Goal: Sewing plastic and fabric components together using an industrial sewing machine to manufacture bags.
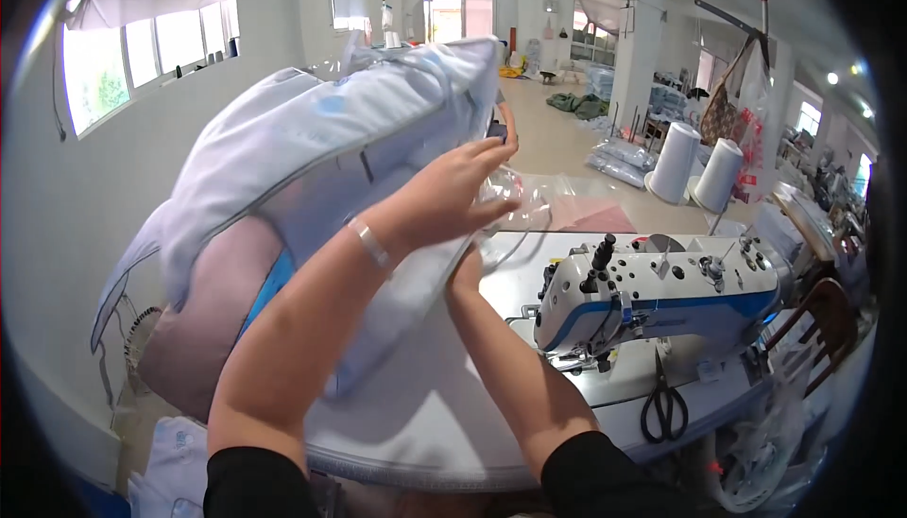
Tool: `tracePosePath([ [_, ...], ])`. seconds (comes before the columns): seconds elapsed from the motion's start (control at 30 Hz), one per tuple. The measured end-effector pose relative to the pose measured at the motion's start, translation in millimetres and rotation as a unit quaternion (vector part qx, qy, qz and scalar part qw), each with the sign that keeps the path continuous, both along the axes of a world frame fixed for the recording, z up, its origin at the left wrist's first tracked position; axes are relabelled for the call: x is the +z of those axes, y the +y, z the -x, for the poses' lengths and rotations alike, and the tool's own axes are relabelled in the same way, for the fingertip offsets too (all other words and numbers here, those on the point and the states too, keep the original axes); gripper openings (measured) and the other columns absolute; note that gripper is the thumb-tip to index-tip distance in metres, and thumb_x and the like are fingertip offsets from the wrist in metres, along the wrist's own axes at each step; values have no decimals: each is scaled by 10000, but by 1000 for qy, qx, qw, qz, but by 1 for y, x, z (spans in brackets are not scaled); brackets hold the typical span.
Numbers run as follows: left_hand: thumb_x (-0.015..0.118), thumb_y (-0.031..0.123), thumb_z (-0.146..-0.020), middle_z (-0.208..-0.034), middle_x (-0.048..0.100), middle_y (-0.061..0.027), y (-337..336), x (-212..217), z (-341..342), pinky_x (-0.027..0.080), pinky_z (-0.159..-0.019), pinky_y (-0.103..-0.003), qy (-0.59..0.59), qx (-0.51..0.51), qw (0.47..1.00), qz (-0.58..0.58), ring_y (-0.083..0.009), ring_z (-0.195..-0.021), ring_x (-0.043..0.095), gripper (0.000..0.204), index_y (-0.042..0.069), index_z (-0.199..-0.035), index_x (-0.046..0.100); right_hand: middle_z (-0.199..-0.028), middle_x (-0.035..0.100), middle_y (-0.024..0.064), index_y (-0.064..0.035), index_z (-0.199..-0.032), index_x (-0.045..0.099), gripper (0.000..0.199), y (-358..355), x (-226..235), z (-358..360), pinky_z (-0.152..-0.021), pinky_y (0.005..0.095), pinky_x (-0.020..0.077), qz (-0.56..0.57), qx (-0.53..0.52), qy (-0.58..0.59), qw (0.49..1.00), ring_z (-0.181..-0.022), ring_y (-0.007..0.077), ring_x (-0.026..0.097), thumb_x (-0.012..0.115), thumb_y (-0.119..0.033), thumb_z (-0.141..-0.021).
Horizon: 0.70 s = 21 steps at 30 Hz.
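A large white and pale-lavender fabric cover [312,126], with a dark line along its edge, rises in folds over the left of the sewing table. In front of its right edge is my left hand [453,192], fingers stretched out and thumb apart. My right hand [463,272] is lower, at the cover's right side; its fingers are hidden behind the cloth and my left hand, so its grip does not show. Clear plastic [515,198] bunches just beyond my hands. Beneath the cover at the left bulges a mauve cushion-like piece [203,319].
A white and blue sewing machine [661,291] stands on the table [425,433] at my right. Black scissors [664,409] lie before it. Two white thread cones [675,164] stand behind. Pink cloth [590,214] lies past the table's far edge; white fabric [170,466] is low at left.
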<state>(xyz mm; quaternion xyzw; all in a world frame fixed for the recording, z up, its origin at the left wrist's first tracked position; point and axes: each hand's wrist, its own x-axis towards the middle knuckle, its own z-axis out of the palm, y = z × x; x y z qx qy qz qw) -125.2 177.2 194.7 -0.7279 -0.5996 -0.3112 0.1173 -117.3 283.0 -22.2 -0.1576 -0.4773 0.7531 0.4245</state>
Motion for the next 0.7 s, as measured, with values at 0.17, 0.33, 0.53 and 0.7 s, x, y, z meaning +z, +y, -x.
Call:
tracePosePath([
  [0.17,817,296,-775,-1488,403,-209,-76,-43,-5,364,-1107,-416,-38,62,997,-22,-349,-1368,422,880,37,-1476,353,-1493,376,219,5,-1507,289,788,-70,3,-138,-1040,359,418,-158,64,-131,977,-1321,288,465,696,-207,-867],
  [0.33,938,358,-605,-1606,197,-147,-118,-37,-48,366,-1099,-537,-207,-44,977,-3,-335,-1392,392,1294,172,-1578,105,-1615,147,201,-63,-1541,222,1140,-72,176,-326,-1164,498,268,-658,-77,-106,742,-1483,358,197,899,-332,-663],
  [0.53,941,331,-601,-1652,34,-70,-81,21,-72,308,-1106,-609,-168,-111,974,-109,-358,-1470,229,1346,218,-1584,29,-1653,20,91,-173,-1583,40,1457,-9,268,-362,-1137,642,176,-585,-58,-152,794,-1497,376,118,871,-630,-476],
  [0.7,936,292,-627,-1652,16,-46,-65,29,-95,320,-1102,-602,-279,-139,948,-69,-337,-1480,198,1328,271,-1582,13,-1654,1,70,-227,-1584,34,1372,7,286,-391,-1141,639,163,-518,15,-118,847,-1497,388,99,891,-551,-564],
])
